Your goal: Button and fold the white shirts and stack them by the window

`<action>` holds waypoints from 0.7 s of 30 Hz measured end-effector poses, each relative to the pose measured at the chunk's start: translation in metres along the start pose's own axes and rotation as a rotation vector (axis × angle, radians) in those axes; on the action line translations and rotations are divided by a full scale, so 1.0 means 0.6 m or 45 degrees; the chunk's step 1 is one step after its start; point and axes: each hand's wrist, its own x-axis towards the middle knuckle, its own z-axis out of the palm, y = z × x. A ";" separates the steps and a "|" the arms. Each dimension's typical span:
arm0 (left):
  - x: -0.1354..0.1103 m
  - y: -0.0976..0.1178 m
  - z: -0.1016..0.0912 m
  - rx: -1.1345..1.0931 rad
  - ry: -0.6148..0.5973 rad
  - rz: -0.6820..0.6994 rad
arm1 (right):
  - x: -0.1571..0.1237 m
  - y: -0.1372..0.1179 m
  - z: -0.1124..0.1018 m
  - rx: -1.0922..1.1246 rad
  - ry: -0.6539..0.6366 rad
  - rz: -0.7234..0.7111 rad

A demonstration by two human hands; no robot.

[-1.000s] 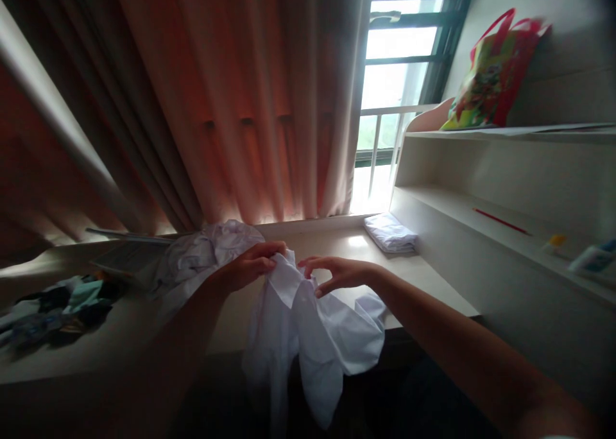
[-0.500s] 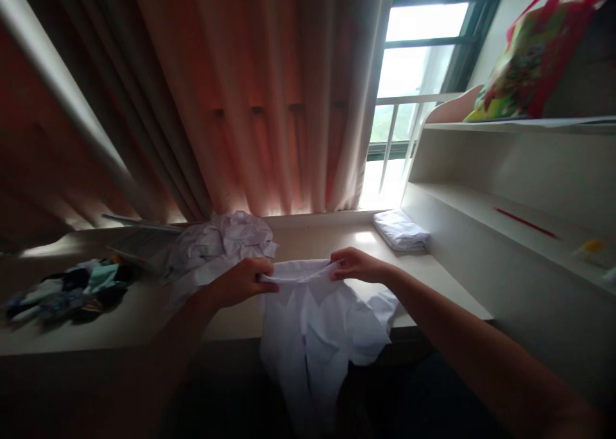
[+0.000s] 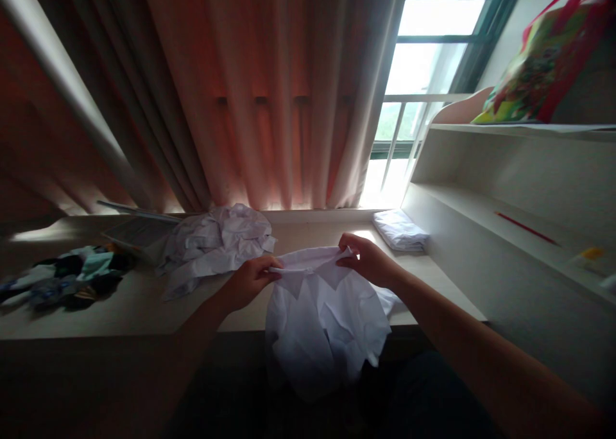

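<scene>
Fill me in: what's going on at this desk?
A person's left grip and right grip hold a white shirt by opposite sides of its collar. Its body hangs down past the front edge of the desk. On the desk lie a crumpled pale garment, a folded white cloth and a mixed cloth heap.

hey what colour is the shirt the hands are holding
The shirt is white, looking greyish in shade; the head view shows it.
</scene>
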 end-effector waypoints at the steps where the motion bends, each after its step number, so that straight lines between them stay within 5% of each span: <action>1: 0.000 -0.003 0.003 -0.009 0.024 -0.027 | -0.001 0.000 0.000 0.055 0.000 0.011; 7: 0.000 0.002 0.011 -0.046 0.102 -0.054 | -0.012 0.020 0.009 0.596 -0.022 0.203; 13: -0.006 0.016 0.009 -0.138 0.084 -0.092 | -0.072 0.109 0.074 0.558 -0.548 0.461; 17: -0.021 -0.017 0.022 -0.269 0.238 -0.158 | -0.089 0.125 0.087 0.566 -0.381 0.516; 21: -0.051 -0.090 0.077 -0.713 0.289 -0.235 | -0.074 0.065 0.051 0.555 -0.319 0.426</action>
